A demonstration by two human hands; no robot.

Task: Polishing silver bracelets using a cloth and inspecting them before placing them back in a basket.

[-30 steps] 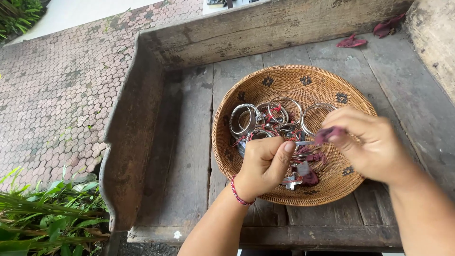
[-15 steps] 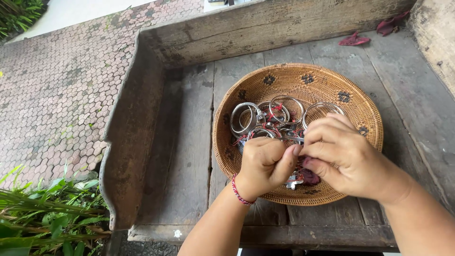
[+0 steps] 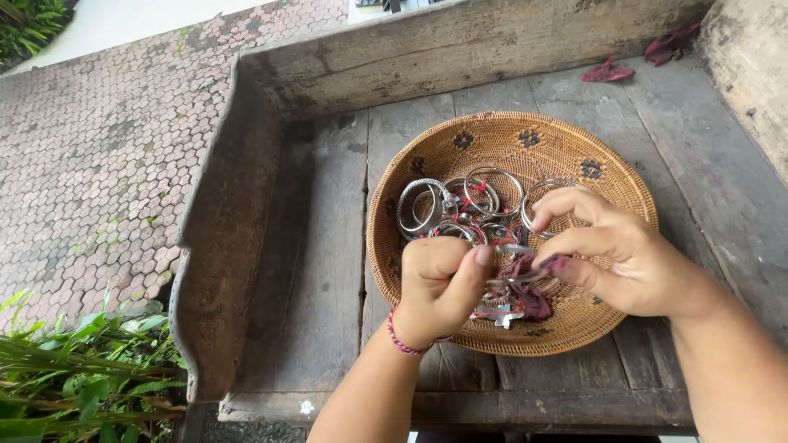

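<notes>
A round woven basket (image 3: 492, 135) sits on a weathered wooden tray table (image 3: 320, 246). Inside lie several silver bangles (image 3: 460, 201) with red thread tags. My left hand (image 3: 439, 283), a red string on its wrist, is closed over the basket's near side, pinching a thin silver bangle (image 3: 515, 277). My right hand (image 3: 620, 254) pinches a dark maroon cloth (image 3: 525, 271) against that same bangle. More of the cloth lies in the basket under my hands.
The tray has raised wooden walls at the left (image 3: 222, 246) and back (image 3: 460, 49). Red dried petals (image 3: 607, 72) lie at the back right. A brick pavement (image 3: 90, 164) spreads to the left, with green plants (image 3: 74, 369) at the lower left.
My right hand came in from the right and closed towards my left hand, bringing the maroon cloth onto the bangle. My left hand stayed over the basket's near side.
</notes>
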